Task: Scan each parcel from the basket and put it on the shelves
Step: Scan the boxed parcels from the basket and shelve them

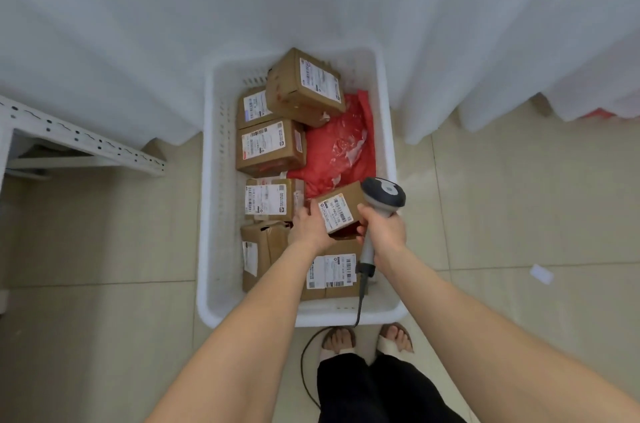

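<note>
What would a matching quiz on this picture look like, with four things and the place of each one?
Things:
1. scanner
2. small box
3. red bag
4. shelf frame

Places:
A. held in the left hand
B. lying in the basket
C. held in the right hand
D. outside the basket, to its left

Pairs: 1-C, 2-A, 3-B, 4-D

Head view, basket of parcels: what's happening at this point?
A person stands over a white basket holding cardboard parcels and a red plastic bag. The left hand holds a small box, label up, over the basket's near end. The right hand grips a corded scanner by its handle, its head close beside that label. The other parcels lie in the basket, and a shelf frame shows at the far left.
</note>
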The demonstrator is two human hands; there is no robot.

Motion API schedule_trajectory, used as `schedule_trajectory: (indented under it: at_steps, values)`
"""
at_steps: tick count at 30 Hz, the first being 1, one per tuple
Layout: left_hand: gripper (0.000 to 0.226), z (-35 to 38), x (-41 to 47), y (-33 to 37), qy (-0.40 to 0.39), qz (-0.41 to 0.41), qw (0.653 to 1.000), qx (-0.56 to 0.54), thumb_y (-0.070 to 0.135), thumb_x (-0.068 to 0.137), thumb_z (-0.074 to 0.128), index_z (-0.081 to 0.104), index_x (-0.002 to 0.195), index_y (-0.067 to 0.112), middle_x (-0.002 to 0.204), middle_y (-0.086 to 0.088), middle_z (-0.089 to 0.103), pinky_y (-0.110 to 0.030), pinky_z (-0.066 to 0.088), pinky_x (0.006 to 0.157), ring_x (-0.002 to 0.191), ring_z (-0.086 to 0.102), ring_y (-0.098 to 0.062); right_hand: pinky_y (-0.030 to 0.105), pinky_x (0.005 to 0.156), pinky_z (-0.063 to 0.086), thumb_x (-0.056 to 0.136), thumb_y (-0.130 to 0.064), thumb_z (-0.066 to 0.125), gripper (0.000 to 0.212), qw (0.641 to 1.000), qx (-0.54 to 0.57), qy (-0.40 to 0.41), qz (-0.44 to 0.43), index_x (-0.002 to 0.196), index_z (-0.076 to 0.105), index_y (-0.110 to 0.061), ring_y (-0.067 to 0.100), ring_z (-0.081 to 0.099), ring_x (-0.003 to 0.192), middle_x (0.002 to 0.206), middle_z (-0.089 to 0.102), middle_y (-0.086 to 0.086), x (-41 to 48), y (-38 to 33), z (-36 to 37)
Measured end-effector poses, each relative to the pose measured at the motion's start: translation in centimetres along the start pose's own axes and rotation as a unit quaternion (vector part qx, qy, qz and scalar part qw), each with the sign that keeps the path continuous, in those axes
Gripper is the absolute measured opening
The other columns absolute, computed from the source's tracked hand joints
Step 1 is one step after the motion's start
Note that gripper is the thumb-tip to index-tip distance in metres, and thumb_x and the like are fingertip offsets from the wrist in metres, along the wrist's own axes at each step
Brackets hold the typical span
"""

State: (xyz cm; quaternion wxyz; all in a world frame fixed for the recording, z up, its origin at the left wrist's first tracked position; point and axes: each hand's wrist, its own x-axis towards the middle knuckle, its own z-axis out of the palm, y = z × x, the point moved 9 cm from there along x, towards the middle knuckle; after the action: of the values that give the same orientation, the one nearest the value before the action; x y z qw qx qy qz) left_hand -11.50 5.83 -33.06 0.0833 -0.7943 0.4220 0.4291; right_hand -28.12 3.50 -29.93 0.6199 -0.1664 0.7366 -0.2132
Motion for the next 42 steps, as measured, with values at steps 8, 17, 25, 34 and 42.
schedule_trajectory:
  at_steps: [8, 17, 25, 34, 42]
  values:
    - [0.127, 3.4, 7.3, 0.8, 0.046, 0.017, 0.994, 0.101, 0.044, 0.073, 0.078, -0.016, 0.151, 0.013, 0.157, -0.020, 0.000, -0.046, 0.006, 0.119, 0.146, -0.003, -0.036, 0.038, 0.068, 0.061, 0.079, -0.025, 0.078, 0.018, 0.999, -0.037, -0.020, -0.013, 0.085, 0.062, -0.017, 0.016, 0.064, 0.061, 0.072, 0.065, 0.002, 6.9, 1.2, 2.7]
    - [0.123, 5.4, 10.1, 0.2, 0.095, 0.025, 0.981, 0.166, 0.033, 0.072, 0.081, -0.011, 0.151, 0.015, 0.153, -0.017, 0.010, -0.041, 0.037, 0.105, 0.139, 0.022, -0.036, 0.034, 0.066, 0.058, 0.080, -0.020, 0.076, 0.017, 0.999, -0.021, -0.038, -0.014, 0.076, 0.061, -0.015, 0.016, 0.060, 0.058, 0.064, 0.062, 0.003, 9.9, 2.3, 3.5]
    - [0.120, -2.9, 3.3, 0.4, 0.126, 0.051, 0.990, 0.034, 0.030, 0.062, 0.085, 0.005, 0.150, 0.010, 0.150, -0.009, 0.018, -0.043, 0.041, 0.100, 0.133, 0.032, -0.032, 0.026, 0.055, 0.055, 0.082, -0.025, 0.076, 0.026, 0.999, 0.003, -0.039, -0.039, 0.101, 0.063, -0.013, 0.012, 0.060, 0.058, 0.072, 0.064, 0.002, 2.9, -1.7, 2.5]
    - [0.114, -19.6, -13.2, 2.6, 0.155, 0.137, 0.976, 0.069, 0.025, 0.059, 0.084, 0.013, 0.148, 0.017, 0.144, -0.009, 0.020, -0.033, 0.046, 0.078, 0.106, 0.055, -0.029, 0.046, 0.095, 0.053, 0.076, -0.039, 0.080, 0.054, 0.997, 0.024, -0.029, -0.067, 0.120, 0.062, -0.013, 0.026, 0.066, 0.102, 0.109, 0.070, 0.008, -13.2, -10.7, 0.1]
    - [0.109, -33.3, -28.2, 4.7, 0.170, 0.167, 0.969, 0.064, 0.026, 0.065, 0.081, 0.011, 0.149, 0.022, 0.146, -0.007, 0.017, -0.040, 0.050, 0.087, 0.103, 0.059, -0.033, 0.033, 0.061, 0.055, 0.075, -0.029, 0.083, 0.055, 0.985, 0.134, -0.098, -0.048, 0.123, 0.057, -0.016, 0.022, 0.066, 0.081, 0.101, 0.069, 0.008, -29.1, -19.8, -0.7]
